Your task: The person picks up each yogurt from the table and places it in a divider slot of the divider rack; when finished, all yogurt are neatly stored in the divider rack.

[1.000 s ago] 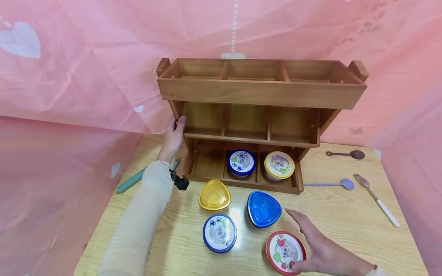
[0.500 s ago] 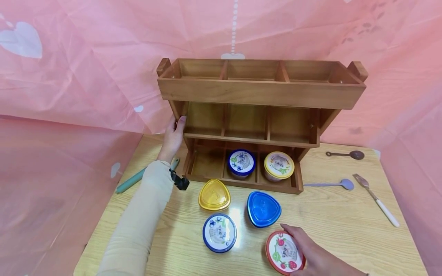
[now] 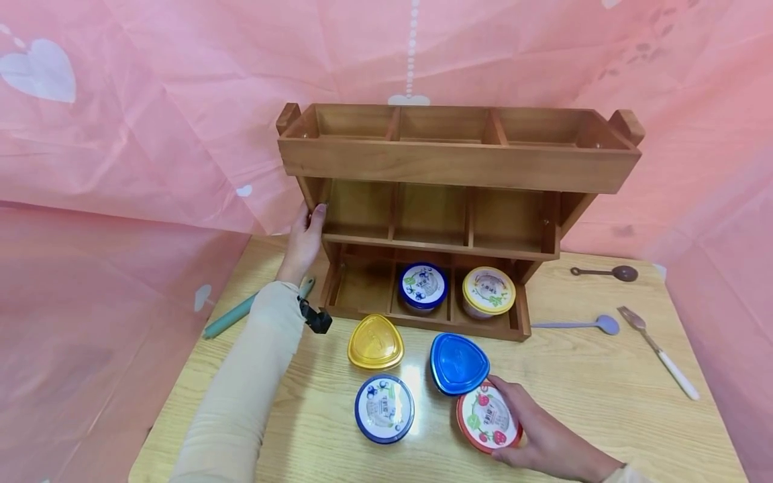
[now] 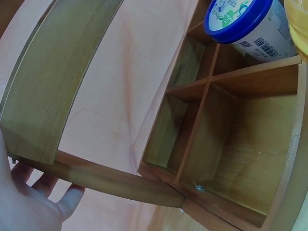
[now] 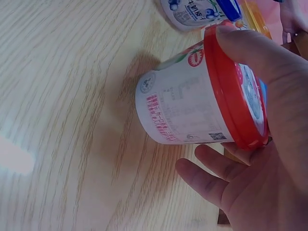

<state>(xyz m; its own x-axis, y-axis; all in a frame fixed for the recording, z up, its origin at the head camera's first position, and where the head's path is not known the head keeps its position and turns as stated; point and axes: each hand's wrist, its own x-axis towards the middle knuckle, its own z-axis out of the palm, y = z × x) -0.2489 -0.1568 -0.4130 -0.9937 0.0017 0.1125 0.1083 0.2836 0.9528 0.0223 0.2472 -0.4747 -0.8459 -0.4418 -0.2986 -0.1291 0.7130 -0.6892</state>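
My left hand (image 3: 303,243) grips the left side post of a three-tier wooden shelf (image 3: 459,166), thumb in front and fingers behind. In the left wrist view the fingers (image 4: 72,199) wrap the post's edge. My right hand (image 3: 546,433) holds a round tub with a red lid (image 3: 486,421) and strawberry print, thumb at the lid's near side and fingers around the far side. Seen from the right wrist, the white tub body (image 5: 180,103) is tilted in that view, close over the table. The tub's lid is right at the edge of a blue triangular container (image 3: 459,364).
A blue-lidded tub (image 3: 423,285) and a yellow-lidded tub (image 3: 489,290) sit in the shelf's bottom tier. Another blue-lidded tub (image 3: 384,409) and a yellow triangular container (image 3: 376,342) stand in front. Spoons and a white-handled fork (image 3: 659,352) lie at right; a teal-handled utensil (image 3: 232,315) lies left.
My right hand has closed around the red-lidded tub and moved it slightly up and left, beside the blue container, which has shifted a little. My left hand stays on the shelf.
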